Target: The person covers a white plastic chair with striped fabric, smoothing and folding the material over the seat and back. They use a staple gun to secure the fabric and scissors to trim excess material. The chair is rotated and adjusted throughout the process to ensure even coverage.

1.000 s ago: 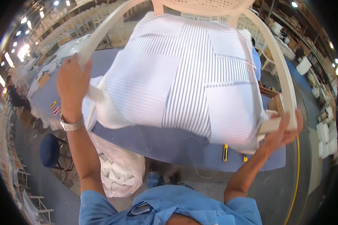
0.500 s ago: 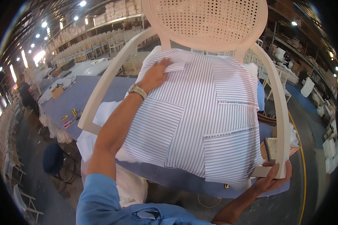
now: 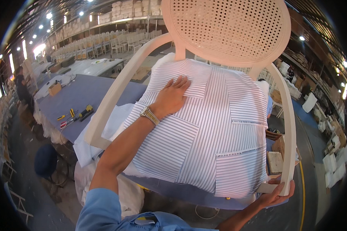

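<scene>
An armchair (image 3: pixel 95 122) with a pale wooden frame and an oval cane back (image 3: pixel 227 29) stands tilted before me. Striped fabric (image 3: pixel 196 134), white with thin blue-grey lines and made up of several patches, covers its seat. My left hand (image 3: pixel 171 96) lies flat on the seat fabric, toward the back, fingers stretched out, a metal watch on the wrist. Down at the front right corner, my right hand (image 3: pixel 274 194) is wrapped round the lower end of the chair's right armrest (image 3: pixel 288 154). White padding (image 3: pixel 164 61) shows at the seat's back left edge.
A blue-covered table (image 3: pixel 92 88) is under the chair. On its left lie red-handled scissors (image 3: pixel 67 123), yellow-and-black tools (image 3: pixel 85 112) and a small box (image 3: pixel 54 89). Wooden boxes (image 3: pixel 275 161) sit at the right. A dark stool (image 3: pixel 46 159) stands lower left. A person (image 3: pixel 23 88) is at far left.
The chair has shifted slightly right and lower in view, showing more of its cane back. My left hand's fingers now lie further right on the fabric. My right hand keeps its hold.
</scene>
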Demonstrator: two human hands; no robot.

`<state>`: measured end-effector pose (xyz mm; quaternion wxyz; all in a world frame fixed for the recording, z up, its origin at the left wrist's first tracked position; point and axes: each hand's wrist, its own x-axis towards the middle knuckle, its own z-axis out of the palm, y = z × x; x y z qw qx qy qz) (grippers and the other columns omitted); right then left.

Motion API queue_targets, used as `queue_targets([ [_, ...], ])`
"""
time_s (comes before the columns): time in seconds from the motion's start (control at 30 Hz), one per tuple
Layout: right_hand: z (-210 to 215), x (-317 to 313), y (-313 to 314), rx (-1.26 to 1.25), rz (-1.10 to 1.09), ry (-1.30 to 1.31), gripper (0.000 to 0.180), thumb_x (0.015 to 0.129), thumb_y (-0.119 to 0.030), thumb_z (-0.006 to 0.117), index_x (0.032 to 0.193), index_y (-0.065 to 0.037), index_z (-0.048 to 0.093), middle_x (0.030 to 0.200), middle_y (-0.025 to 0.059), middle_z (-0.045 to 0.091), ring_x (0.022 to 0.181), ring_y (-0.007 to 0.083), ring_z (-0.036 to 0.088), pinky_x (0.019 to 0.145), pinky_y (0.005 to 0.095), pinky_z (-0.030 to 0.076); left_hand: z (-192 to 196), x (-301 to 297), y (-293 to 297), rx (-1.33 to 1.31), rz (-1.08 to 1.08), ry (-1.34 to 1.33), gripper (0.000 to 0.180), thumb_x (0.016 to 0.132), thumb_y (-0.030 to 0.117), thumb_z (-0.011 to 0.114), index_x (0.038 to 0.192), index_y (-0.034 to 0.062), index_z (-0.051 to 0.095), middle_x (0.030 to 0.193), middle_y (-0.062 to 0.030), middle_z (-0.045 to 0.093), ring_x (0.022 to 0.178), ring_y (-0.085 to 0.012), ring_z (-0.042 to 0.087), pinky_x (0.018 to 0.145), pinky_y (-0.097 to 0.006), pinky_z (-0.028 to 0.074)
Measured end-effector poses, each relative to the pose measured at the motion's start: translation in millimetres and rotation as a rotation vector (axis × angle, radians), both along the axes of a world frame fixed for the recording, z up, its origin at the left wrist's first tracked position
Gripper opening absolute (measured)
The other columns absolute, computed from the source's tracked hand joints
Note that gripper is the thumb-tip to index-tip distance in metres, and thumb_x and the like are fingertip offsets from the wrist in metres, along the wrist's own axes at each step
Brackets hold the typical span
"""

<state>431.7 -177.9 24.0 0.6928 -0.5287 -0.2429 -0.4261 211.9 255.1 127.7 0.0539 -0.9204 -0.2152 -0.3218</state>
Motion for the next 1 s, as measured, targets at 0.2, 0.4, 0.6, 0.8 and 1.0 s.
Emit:
queue_targets([
  [0.2,-8.7,0.7,-5.1,0.014,0.055,-0.011,0.045,0.097,-0.023,0.058,0.134,-0.001,0.047,0.087,0.0163,0.061,0.059,0.0186,0.058,0.051,0.0314,0.046,27.3,2.9,-10.2,-0.062,-0.037,0.161,0.061,0.108,0.040,0.044,0.159,0.0080,0.035,0.164,-0.0195,0.035,0.155,-0.0338,0.026,0.127,-0.048,0.020],
  [0.4,-21.1,-15.4,-27.8,0.002,0.109,-0.072,0.044,0.098,-0.022,0.057,0.135,0.000,0.046,0.116,0.0230,0.056,0.057,0.0202,0.060,0.053,0.0336,0.051,82.9,8.3,2.2,-0.131,0.009,0.194,0.072,0.109,0.059,0.027,0.163,0.0113,0.027,0.169,-0.0200,0.022,0.158,-0.0308,0.016,0.128,-0.048,0.013],
  [0.6,-34.9,-16.7,-41.3,0.070,0.135,-0.181,0.042,0.095,-0.019,0.057,0.132,-0.003,0.046,0.129,0.0310,0.057,0.057,0.0212,0.062,0.053,0.0331,0.052,46.9,39.6,-0.4,0.066,0.071,0.257,0.076,0.107,0.060,0.029,0.165,0.0110,0.020,0.173,-0.0139,0.011,0.160,-0.0281,0.004,0.129,-0.046,0.003],
  [0.8,-27.7,-17.7,-38.9,0.079,0.141,-0.167,0.042,0.095,-0.020,0.060,0.132,-0.006,0.046,0.131,0.0343,0.056,0.059,0.0210,0.064,0.055,0.0321,0.054,67.7,45.7,-34.8,-0.054,0.158,0.274,0.081,0.106,0.062,0.035,0.163,0.0064,0.022,0.171,-0.0185,0.017,0.160,-0.0337,0.006,0.128,-0.049,0.005],
  [1.0,-15.6,-33.0,-37.7,0.112,0.218,-0.142,0.044,0.097,-0.031,0.068,0.128,-0.009,0.046,0.130,0.0314,0.057,0.062,0.0214,0.061,0.057,0.0323,0.053,72.9,76.8,-112.4,0.276,-0.530,0.450,0.071,0.097,0.051,0.064,0.154,0.0143,0.046,0.167,-0.0162,0.031,0.156,-0.0352,0.023,0.127,-0.051,0.017],
])
